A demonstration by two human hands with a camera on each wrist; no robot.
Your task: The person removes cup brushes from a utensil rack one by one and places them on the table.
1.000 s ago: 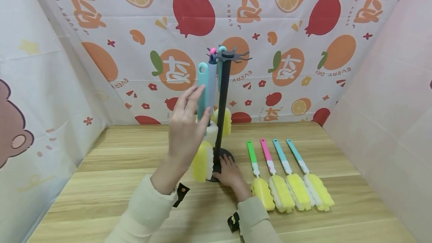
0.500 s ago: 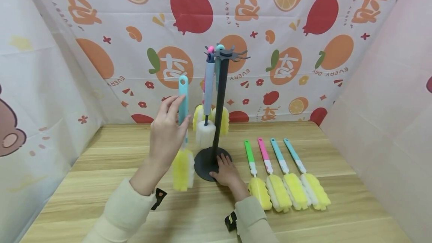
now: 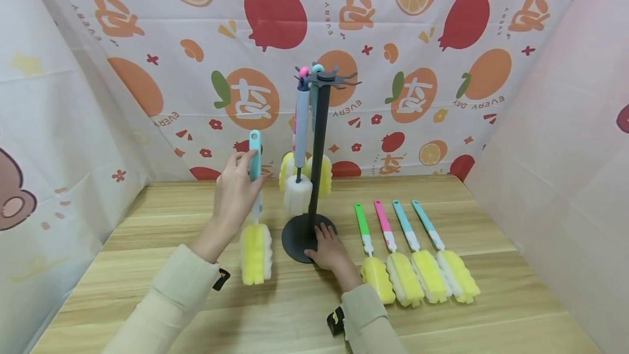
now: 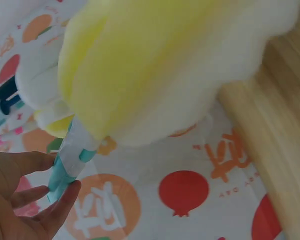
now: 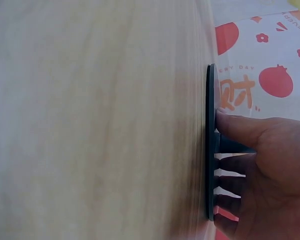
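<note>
My left hand point(image 3: 236, 184) pinches the blue handle point(image 4: 65, 172) of a sponge bottle brush point(image 3: 255, 255) between thumb and fingers. The brush hangs upright over the table left of the black rack, its yellow-and-white sponge head down. With its fingers spread, my right hand point(image 3: 329, 249) presses on the round base point(image 5: 210, 145) of that rack, near the foot of the pole point(image 3: 319, 146). From the hooks at the top point(image 3: 326, 77) hangs a brush with a pale blue-grey handle and white sponge point(image 3: 297, 194). Behind it hang yellow sponge brushes point(image 3: 324, 176), partly hidden.
Several more sponge brushes lie side by side on the wooden table point(image 3: 196, 212), right of the rack: one green-handled point(image 3: 363, 228), one pink-handled point(image 3: 385, 224), others blue-handled point(image 3: 405, 224). A fruit-patterned cloth point(image 3: 275, 12) stands behind the table and at both sides.
My left hand has carried the blue-handled brush away from the rack, to the left and down. The right hand stays on the base.
</note>
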